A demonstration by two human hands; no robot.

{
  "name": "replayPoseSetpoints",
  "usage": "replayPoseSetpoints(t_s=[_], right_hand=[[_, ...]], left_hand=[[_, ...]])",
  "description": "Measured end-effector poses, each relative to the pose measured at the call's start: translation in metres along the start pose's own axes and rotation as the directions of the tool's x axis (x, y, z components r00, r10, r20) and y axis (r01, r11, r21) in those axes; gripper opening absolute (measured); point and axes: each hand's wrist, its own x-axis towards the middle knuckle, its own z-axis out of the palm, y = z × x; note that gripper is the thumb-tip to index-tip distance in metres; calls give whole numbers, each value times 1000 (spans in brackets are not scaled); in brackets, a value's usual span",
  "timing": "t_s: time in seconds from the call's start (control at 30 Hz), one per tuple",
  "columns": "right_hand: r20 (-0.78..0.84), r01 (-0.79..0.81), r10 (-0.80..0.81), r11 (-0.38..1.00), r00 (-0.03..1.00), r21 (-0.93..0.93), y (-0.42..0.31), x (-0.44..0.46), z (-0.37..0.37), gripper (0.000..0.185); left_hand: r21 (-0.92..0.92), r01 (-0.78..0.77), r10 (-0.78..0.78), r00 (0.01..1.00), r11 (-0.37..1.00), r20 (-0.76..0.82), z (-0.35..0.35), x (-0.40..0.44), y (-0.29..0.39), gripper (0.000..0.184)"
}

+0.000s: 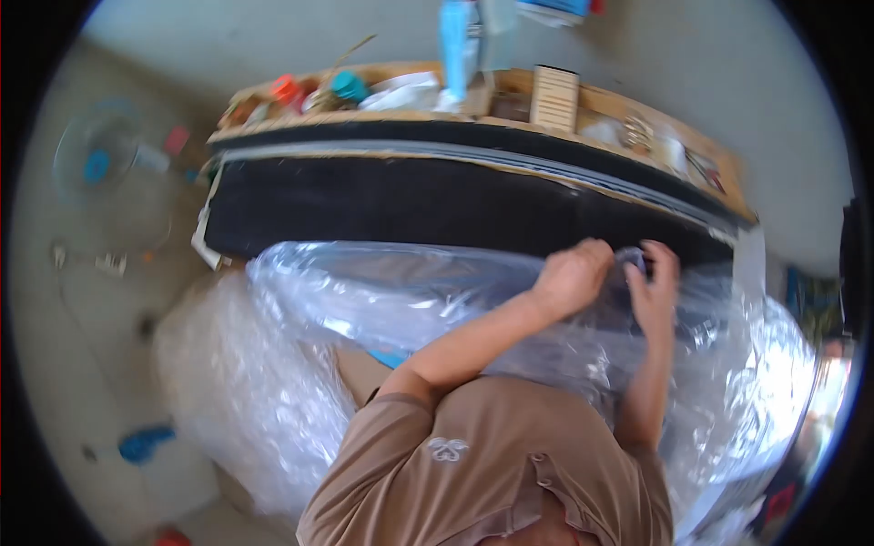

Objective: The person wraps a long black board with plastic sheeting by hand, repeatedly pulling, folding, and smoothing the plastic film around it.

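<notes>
A wide sheet of clear plastic film (410, 282) lies in shiny folds across the front of a long black surface (382, 200). My left hand (574, 276) is closed in a fist at the film's upper edge, its fingertips turned inward and gripping film. Just to the right, my right hand (655, 287) is held upright with thumb and fingers curved apart. A small curl of clear material (628, 258) shows between the two hands. Whether my right fingers touch it is hard to see.
A wooden shelf (601, 96) behind the black surface bears an orange-capped item (286, 88), a teal lid (349, 86) and a ruled card block (554, 98). More crumpled plastic (264, 400) hangs at the left and right. A transparent fan-like object (98, 164) stands far left.
</notes>
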Motion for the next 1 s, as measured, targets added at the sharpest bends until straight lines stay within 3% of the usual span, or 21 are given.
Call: replayPoseSetpoints(t_s=[0.03,0.07,0.13,0.17,0.23,0.27,0.3,0.33,0.37,0.43,0.47,0.53,0.57,0.6,0.63,0.67,0.73,0.8,0.9,0.97,1.0], right_hand=[[10,127,-135,901,991,-414,11,0,-23,37],[-25,-8,-7,841,1000,-541,35,-8,-39,40],[-65,-122,106,721,992,-683,91,-36,-52,44],[-53,-151,171,633,984,-759,104,-52,-60,45],[209,89,45,802,977,-591,32,-57,-48,50],[356,217,-49,867,933,-449,-4,-55,-41,52],[481,376,-177,855,859,-357,-25,-54,-33,52],[406,317,-167,887,899,-336,-35,-51,-22,51],[332,276,-170,911,928,-306,-33,-45,-13,50],[109,73,-27,895,994,-440,-3,-34,4,47],[56,25,6,841,998,-541,2,-34,-2,43],[-12,-26,24,872,1000,-489,18,-55,-19,38],[-16,-18,11,837,1000,-547,22,-67,-28,31],[-45,-255,256,901,966,-350,37,-65,-42,29],[-24,-505,505,856,863,-110,45,-71,-53,28],[-191,-394,358,897,914,-202,37,-56,-57,26],[-241,-207,81,801,967,-562,49,-32,-55,29],[-103,-137,90,692,991,-709,91,-23,-37,38],[-166,-415,419,619,893,-667,111,-2,-67,48],[-154,-370,379,604,912,-706,95,-1,-66,49],[-12,-306,453,582,891,-754,97,-3,-56,51]], left_hand=[[4,8,-8,999,1000,34,-17,-7,-2,8],[-5,11,-11,995,1000,96,-39,-20,-5,10],[374,94,-127,990,923,63,-112,-48,-43,15],[590,203,-250,968,781,-2,-159,-59,-57,19],[799,380,-342,910,466,-233,-260,-93,-96,19],[804,426,-219,905,415,-366,-308,-120,-126,21],[788,555,-231,831,269,-506,-348,-135,-143,22],[737,664,-346,725,124,-595,-380,-140,-160,22],[616,755,-281,656,224,-701,-390,-139,-161,22],[634,746,-257,666,205,-700,-406,-136,-186,21],[630,760,-261,649,161,-715,-393,-128,-180,22],[581,807,-181,590,104,-787,-355,-114,-157,24],[598,787,-178,617,152,-767,-364,-114,-155,25],[600,771,-199,635,212,-746,-362,-122,-167,26],[603,769,-192,638,213,-746,-367,-128,-175,27],[603,767,-197,641,221,-742,-369,-129,-177,27],[612,761,-238,649,216,-723,-369,-128,-173,27],[663,710,-160,702,236,-694,-378,-138,-191,25],[664,697,-145,712,272,-687,-377,-137,-188,26],[652,683,-145,719,329,-680,-373,-136,-182,29],[667,656,-130,740,353,-660,-375,-137,-186,29]])
